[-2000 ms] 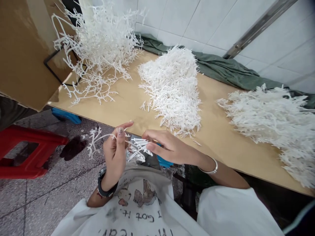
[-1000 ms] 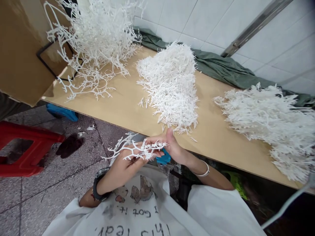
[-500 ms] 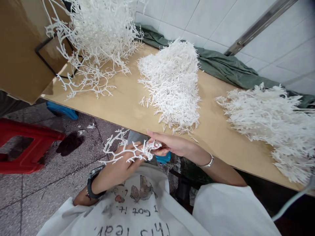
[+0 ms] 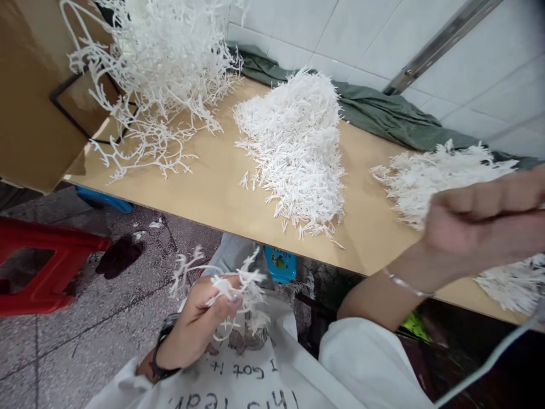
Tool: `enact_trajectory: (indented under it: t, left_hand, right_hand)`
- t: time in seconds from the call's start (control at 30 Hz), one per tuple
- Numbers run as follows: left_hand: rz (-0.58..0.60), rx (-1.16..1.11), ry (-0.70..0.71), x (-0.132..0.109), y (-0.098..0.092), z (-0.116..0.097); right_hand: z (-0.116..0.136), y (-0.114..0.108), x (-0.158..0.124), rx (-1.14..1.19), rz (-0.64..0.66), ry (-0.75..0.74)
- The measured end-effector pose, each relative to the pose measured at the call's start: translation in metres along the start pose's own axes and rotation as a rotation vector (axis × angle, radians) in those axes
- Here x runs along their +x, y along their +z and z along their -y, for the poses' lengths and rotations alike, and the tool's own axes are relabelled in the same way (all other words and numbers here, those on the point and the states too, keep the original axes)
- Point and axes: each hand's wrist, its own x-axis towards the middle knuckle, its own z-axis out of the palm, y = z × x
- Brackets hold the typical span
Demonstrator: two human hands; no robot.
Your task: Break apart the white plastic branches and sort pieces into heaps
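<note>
- While my left fingers [image 4: 203, 289] grasp a white branching sprig [image 4: 250, 279] in front of my shirt [image 4: 238, 383], my right fingers [image 4: 481, 199] blur before the right-hand pile [image 4: 411, 184], their grip impossible to tell.
- Loose on the tabletop [image 4: 204, 196] lie that pile, a middle pile [image 4: 298, 153] and a tangle of branches [image 4: 166, 68].
- Brown cardboard [image 4: 29, 85] stands beside the tangle; whether it boxes anything in, I cannot tell.
</note>
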Motion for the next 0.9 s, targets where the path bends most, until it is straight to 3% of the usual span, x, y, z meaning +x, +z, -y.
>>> enact_trajectory:
  t: [0.07, 0.1, 0.13, 0.23, 0.3, 0.37, 0.43, 0.47, 0.6, 0.67, 0.8, 0.9]
  left_hand:
    - [-0.038, 0.032, 0.003, 0.004, -0.003, 0.000]
    - [-0.037, 0.060, 0.011, 0.010, -0.004, 0.000]
    - [-0.029, 0.089, 0.025, 0.016, -0.004, -0.001]
    - [-0.001, 0.169, 0.057, 0.036, -0.001, -0.004]
    - [0.022, 0.200, 0.068, 0.045, 0.001, -0.008]
    - [0.049, 0.222, 0.090, 0.049, 0.001, -0.011]
    - [0.075, 0.244, 0.103, 0.052, 0.000, -0.015]
    - [0.093, 0.248, 0.099, 0.053, 0.000, -0.017]
    - [0.176, 0.099, 0.013, 0.056, -0.001, -0.018]
    - [0.166, -0.048, -0.051, 0.057, -0.001, -0.015]
    - [0.085, -0.263, -0.139, 0.056, 0.000, -0.008]
    - [0.068, -0.319, -0.164, 0.057, 0.000, -0.007]
  right_hand:
    - [0.001, -0.036, 0.013, -0.142, -0.459, -0.265]
    - [-0.005, -0.048, 0.021, -0.277, -0.586, -0.292]
    - [-0.014, -0.055, 0.029, -0.463, -0.602, -0.253]
    - [-0.048, -0.056, 0.050, -0.907, -0.366, -0.007]
    - [-0.062, -0.044, 0.057, -1.052, -0.273, -0.056]
    - [-0.065, -0.026, 0.055, -1.157, -0.306, -0.219]
    - [-0.059, -0.002, 0.047, -1.107, -0.323, -0.350]
    - [-0.055, 0.010, 0.041, -1.026, -0.266, -0.371]
    - [-0.043, 0.049, 0.022, -0.659, 0.274, -0.299]
    - [-0.042, 0.058, 0.018, -0.586, 0.414, -0.273]
    - [-0.044, 0.061, 0.016, -0.580, 0.480, -0.141]
    - [-0.048, 0.064, 0.013, -0.604, 0.432, -0.082]
